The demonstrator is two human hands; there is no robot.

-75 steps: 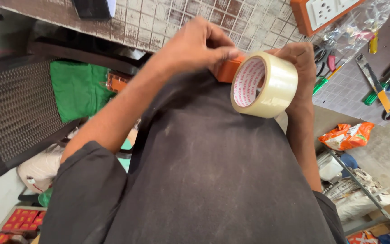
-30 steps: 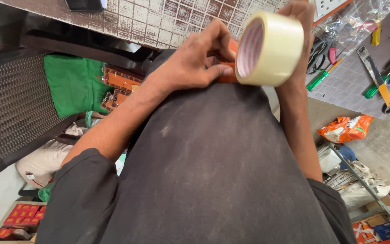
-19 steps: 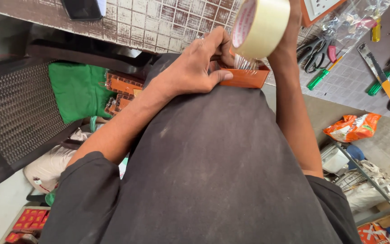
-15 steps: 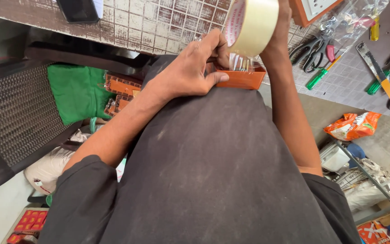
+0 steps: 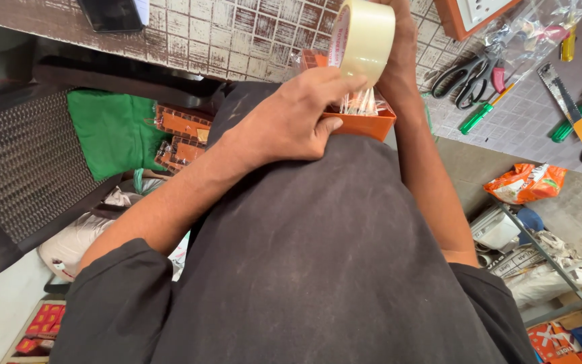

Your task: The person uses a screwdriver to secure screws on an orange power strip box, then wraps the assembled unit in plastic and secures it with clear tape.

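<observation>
Tiled worktop point(image 5: 237, 40) (brown-and-white squares), woven chair point(image 5: 21, 168), concrete floor point(image 5: 567, 216).

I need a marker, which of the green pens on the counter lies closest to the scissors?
The green pen just below the black-handled scissors; the other green pen lies farther right.

Person's wearing a plain dark grey, almost black t-shirt point(image 5: 325, 263), loose fit, kinda dusty looking with faint lighter smudges across the front. Short sleeves: the left sleeve point(image 5: 112, 296) ends above the elbow with a stitched hem, the right sleeve point(image 5: 490, 296) is cut the same way. Both forearms are bare, no watch, no bracelet. The left hand point(image 5: 294, 118) has no rings or gloves that I can see; the right hand point(image 5: 399, 40) is mostly hidden.
</observation>
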